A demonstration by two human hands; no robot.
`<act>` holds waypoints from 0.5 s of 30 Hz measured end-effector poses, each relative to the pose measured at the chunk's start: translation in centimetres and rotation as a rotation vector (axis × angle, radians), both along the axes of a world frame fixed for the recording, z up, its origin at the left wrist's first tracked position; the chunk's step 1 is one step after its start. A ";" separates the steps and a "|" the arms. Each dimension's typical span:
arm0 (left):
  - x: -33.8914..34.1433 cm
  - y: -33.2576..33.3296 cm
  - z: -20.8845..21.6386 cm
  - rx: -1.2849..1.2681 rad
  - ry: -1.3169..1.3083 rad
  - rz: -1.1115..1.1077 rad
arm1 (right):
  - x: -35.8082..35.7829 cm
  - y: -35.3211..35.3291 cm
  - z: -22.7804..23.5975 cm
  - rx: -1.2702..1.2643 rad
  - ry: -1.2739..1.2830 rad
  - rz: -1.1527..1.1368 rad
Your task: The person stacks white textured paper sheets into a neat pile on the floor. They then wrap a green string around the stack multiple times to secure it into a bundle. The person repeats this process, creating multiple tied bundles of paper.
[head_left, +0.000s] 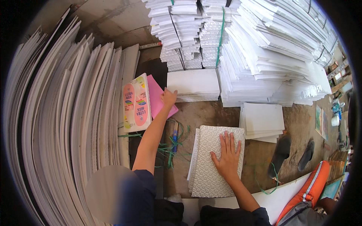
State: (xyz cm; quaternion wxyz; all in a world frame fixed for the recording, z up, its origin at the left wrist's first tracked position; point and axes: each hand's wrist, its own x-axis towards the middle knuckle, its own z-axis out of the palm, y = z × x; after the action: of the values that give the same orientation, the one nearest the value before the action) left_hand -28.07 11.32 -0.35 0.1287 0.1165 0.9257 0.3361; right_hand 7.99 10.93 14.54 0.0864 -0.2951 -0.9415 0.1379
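My right hand [227, 156] lies flat with fingers spread on a stack of white embossed sheets [211, 169] in front of me. Smooth white sheets stick out from the left side of that stack. Reaching forward, my left hand [169, 96] is at the left edge of a low stack of white sheets [193, 81], its fingers curled. What they grip, if anything, is hidden. Just left of that hand is a pink sheet [156, 94], partly under a printed carton sheet [136, 103] with pink ovals.
Tall strapped stacks of white sheets [264, 60] stand at the back and right. Upright boards [75, 105] line the left side. Green twine [170, 148] lies by a blue-marked stick [175, 135]. Farther right are a small white pile [264, 118], dark slippers [280, 154] and an orange-clad person [307, 188].
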 end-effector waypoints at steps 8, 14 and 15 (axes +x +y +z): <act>-7.0 -2.2 -0.6 -0.115 -0.199 0.012 | -1.2 -0.3 0.6 -0.051 0.033 0.055; -3.6 0.5 0.2 0.333 -0.318 0.002 | -0.3 0.3 0.2 -0.038 0.015 0.009; -2.7 0.5 1.5 0.488 -0.394 0.001 | -0.2 0.3 0.3 -0.045 0.019 0.005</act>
State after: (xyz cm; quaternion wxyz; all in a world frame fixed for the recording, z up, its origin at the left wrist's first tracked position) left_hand -30.72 11.77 1.17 0.2735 0.0762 0.7749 0.5647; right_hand 7.78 11.19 14.84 0.0882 -0.2933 -0.9381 0.1618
